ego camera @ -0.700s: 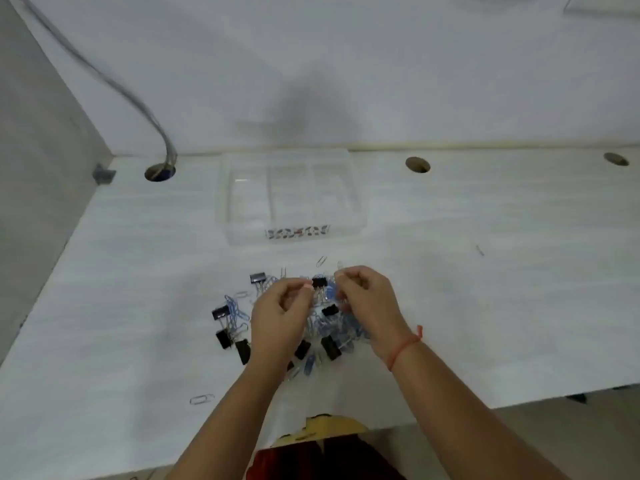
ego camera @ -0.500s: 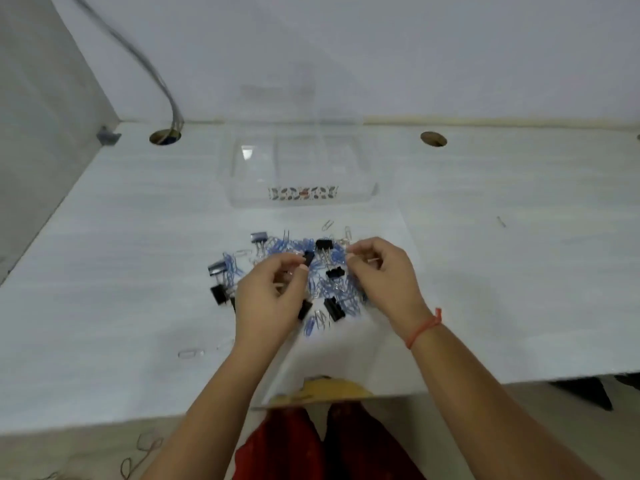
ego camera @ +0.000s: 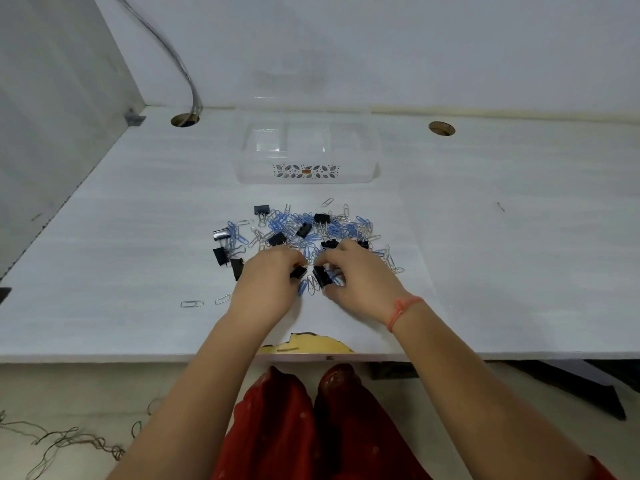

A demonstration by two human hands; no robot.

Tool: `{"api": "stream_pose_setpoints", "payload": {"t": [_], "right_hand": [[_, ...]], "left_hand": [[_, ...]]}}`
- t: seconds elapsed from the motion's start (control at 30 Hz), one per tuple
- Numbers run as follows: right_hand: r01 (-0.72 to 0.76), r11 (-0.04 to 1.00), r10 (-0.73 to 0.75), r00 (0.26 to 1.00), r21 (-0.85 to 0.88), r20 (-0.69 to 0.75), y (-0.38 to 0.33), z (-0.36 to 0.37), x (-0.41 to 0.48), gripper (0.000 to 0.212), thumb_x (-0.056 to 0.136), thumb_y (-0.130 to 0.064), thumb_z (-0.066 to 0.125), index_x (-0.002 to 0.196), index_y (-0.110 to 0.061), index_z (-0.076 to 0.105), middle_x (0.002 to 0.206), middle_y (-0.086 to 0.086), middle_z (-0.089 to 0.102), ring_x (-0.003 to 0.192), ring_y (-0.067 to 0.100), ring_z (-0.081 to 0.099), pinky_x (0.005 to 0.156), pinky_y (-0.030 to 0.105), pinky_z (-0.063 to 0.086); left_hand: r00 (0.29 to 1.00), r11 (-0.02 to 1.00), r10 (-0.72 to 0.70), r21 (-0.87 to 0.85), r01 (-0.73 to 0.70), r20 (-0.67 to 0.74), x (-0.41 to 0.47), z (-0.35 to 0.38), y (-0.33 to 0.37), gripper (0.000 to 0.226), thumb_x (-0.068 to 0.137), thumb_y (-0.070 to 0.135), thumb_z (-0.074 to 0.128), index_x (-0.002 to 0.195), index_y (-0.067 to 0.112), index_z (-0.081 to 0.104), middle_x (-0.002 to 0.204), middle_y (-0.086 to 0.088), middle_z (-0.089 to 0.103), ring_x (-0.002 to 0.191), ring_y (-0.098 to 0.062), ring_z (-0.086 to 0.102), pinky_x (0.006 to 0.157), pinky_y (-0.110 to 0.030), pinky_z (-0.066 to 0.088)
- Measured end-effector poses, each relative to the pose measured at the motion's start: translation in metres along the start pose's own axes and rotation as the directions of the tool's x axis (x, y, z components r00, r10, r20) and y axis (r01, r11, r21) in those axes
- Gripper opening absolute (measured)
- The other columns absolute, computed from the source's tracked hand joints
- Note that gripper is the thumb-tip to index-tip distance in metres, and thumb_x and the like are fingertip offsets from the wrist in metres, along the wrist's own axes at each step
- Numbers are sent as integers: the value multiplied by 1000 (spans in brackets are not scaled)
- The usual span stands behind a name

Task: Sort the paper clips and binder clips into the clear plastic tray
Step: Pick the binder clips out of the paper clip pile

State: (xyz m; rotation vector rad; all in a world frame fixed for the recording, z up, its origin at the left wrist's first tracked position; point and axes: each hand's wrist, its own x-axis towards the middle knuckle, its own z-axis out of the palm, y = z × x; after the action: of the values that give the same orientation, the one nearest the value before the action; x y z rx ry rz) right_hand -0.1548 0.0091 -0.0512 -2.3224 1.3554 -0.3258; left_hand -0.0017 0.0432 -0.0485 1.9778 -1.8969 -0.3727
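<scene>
My left hand [ego camera: 273, 282] pinches one black binder clip [ego camera: 298, 272]; my right hand [ego camera: 356, 278] grips another [ego camera: 322, 276]. I'm culling them from the paper clips [ego camera: 311, 233], since the clear tray [ego camera: 308, 174] looks empty.

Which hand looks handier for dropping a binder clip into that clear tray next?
Probably the right hand: a black binder clip sits at its fingertips. The clear tray lies straight ahead, equally open to both.
</scene>
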Motion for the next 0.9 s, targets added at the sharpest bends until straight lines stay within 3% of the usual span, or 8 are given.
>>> {"api": "stream_pose_setpoints", "payload": {"t": [0.17,0.27,0.37,0.53,0.6,0.73,0.8,0.9], "right_hand": [[7,1000,-3,993,30,-120,9,0,1,34,77,-28,70,109,-24,57,99,-6,46,91,14,49,66,23,37],[-80,875,222,943,478,-249,12,-10,2,25,78,-19,73,99,-21,59,89,-10,57,82,8,53,70,18,41],[-137,304,470,882,943,-23,17,-26,6,21,86,-7,65,104,-15,56,87,1,65,78,15,61,73,25,51],[-104,-441,455,830,891,322,34,-41,7,15,91,-19,58,78,-11,56,66,5,55,62,16,57,61,27,60],[-136,-347,547,774,928,318,41,-44,10,25,89,-30,62,72,-13,57,60,2,52,53,12,51,49,23,52],[-296,577,549,831,762,-93,46,-34,16,19,90,-22,58,73,-16,67,72,6,65,50,8,51,52,25,42],[-277,888,385,885,368,-261,43,-29,16,17,90,-21,56,86,-21,73,87,0,72,74,13,63,70,28,49],[-287,958,281,919,21,-277,39,-28,17,16,85,-29,60,96,-26,71,96,-3,71,91,18,63,71,27,46]], "left_hand": [[999,997,27,-71,-29,-24,2,4,-5,37,81,5,59,113,21,67,110,-3,67,101,-22,61,75,-25,41],[994,986,27,-162,-45,-108,4,1,-8,33,83,11,59,114,23,65,107,-2,65,104,-24,53,79,-28,36],[981,952,-51,-306,-8,-186,10,-4,1,26,89,30,55,113,26,63,103,1,63,105,-24,50,83,-32,37],[950,582,-311,-792,185,-6,24,-11,36,17,97,29,46,101,18,59,92,5,58,81,-7,53,73,-21,43],[926,330,-359,-912,245,118,35,-6,41,19,98,22,44,99,10,58,88,-1,61,78,-12,59,76,-25,49],[842,-75,-360,-912,404,402,55,0,42,21,93,10,36,90,9,57,71,-4,55,53,-14,46,49,-23,41],[851,203,-392,-870,450,349,60,5,40,20,89,16,41,83,14,61,68,-1,52,51,-13,38,50,-26,32],[971,897,-239,-386,216,-13,62,13,33,9,82,21,55,82,21,64,75,1,60,62,-14,52,55,-26,38]]}}
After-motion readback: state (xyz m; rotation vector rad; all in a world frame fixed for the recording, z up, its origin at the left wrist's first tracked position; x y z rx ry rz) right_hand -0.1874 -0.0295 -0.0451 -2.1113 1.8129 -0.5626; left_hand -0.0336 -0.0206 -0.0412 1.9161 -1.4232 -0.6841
